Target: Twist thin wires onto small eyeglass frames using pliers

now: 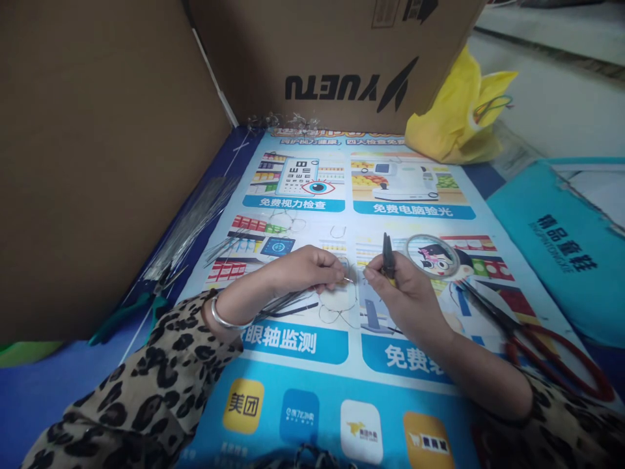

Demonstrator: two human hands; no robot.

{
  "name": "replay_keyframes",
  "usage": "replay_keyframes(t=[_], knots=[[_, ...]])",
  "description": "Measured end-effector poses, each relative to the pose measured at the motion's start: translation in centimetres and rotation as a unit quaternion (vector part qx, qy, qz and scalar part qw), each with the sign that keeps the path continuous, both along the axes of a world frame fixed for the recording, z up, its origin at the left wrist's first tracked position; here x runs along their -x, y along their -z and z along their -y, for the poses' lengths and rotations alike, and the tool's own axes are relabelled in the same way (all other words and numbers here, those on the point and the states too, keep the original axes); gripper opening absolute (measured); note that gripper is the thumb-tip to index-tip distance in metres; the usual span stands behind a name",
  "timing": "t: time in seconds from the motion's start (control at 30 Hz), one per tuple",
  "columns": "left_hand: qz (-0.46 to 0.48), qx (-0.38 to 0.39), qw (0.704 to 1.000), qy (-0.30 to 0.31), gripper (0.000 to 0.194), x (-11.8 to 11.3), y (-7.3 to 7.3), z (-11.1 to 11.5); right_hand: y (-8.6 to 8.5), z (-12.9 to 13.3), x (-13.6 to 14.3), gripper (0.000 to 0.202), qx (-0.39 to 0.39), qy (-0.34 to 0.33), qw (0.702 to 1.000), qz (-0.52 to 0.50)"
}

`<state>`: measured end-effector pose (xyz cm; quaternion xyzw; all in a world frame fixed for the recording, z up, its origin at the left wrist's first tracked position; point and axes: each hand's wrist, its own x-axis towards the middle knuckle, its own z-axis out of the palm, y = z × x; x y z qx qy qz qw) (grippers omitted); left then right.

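Left hand (307, 268) over the printed sheet (293, 366): its grip is closed to a pinch, thumb against forefinger, with a thin wire piece (349, 280) between the tips. Held so near its end, the wire probably leaves its working part exposed and easy to see. Right hand (410, 290) just beside it, grip folded around small pliers (388, 255), dark nose pointing up and away; a bit of yellow handle shows. The tool seems parked in the palm so that thumb and forefinger can work without it being put down. Those two tips nearly meet; cannot tell whether they pinch anything. The wire piece lies between the two hands, above the middle of the sheet: slender, dull silver, glinting at the tip. Fine curved loops (336, 316) show below the left fingers; whether they join the held wire is unclear. Straight wires (188, 221) lie bunched at the left, alongside the cardboard (122, 130), likely laid lengthwise to avoid tangling. Green-handled pliers (122, 318) are near their lower ends. Scissors (491, 311) and a clear tape roll (415, 239) rest on the right, apparently within reach. Blue counter (88, 384) shows past the sheet's left edge.
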<state>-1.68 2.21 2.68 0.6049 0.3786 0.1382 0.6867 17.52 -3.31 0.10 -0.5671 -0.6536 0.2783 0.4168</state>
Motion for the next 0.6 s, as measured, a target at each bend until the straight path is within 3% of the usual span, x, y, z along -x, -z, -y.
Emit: replay_keyframes(t=[0.2, 0.43, 0.6], knots=[[0.002, 0.010, 1.000, 0.003, 0.014, -0.16, 0.18, 0.16, -0.28, -0.02, 0.05, 0.009, 0.007, 0.004, 1.000, -0.003], [0.023, 0.020, 0.998, -0.048, 0.010, -0.52, -0.09, 0.55, -0.46, -0.05, 0.14, 0.010, 0.005, 0.009, 1.000, 0.004], [-0.015, -0.054, 0.991, -0.124, 0.018, -0.50, 0.51, 0.34, -0.63, -0.03, -0.55, 0.012, -0.101, 0.021, 0.990, 0.092]])
